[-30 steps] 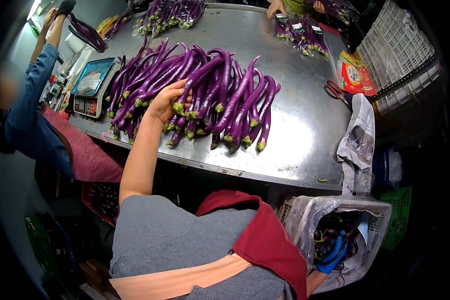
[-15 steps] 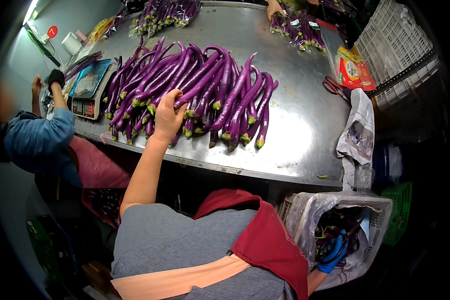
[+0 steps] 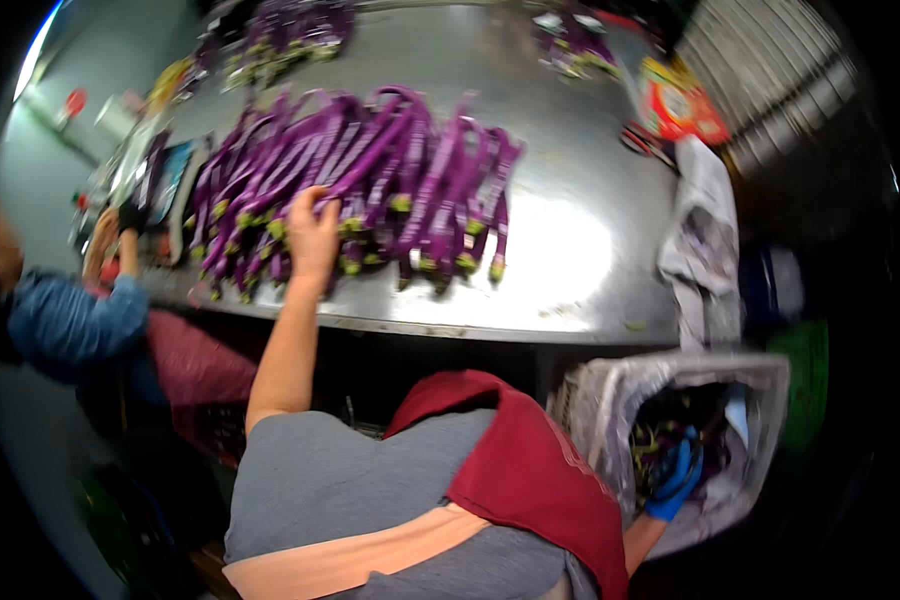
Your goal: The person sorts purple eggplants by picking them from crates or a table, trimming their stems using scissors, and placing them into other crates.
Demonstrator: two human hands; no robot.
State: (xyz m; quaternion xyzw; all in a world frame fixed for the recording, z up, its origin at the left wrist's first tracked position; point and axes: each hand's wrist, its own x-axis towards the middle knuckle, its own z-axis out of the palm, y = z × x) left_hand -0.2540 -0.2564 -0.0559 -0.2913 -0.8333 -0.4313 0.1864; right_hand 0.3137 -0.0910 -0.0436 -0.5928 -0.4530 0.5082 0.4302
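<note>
The bare left hand (image 3: pixel 313 232) lies with loose fingers on the long purple eggplants (image 3: pixel 370 185) piled on the table (image 3: pixel 570 270), while the blue-gloved right hand (image 3: pixel 676 480) reaches into the lined basket (image 3: pixel 610 400) beside that table, its grip hidden, so pick one gently by its green end.

Our left hand (image 3: pixel 313 232) stays on the pile of long purple eggplants (image 3: pixel 370 180) but sits a little lower now, near the green stem ends. Our blue-gloved right hand (image 3: pixel 676 480) reaches deeper into the lined basket (image 3: pixel 610 400). The co-worker's raised arm (image 3: pixel 105 250) has dropped to the desk (image 3: pixel 570 260) edge.
</note>
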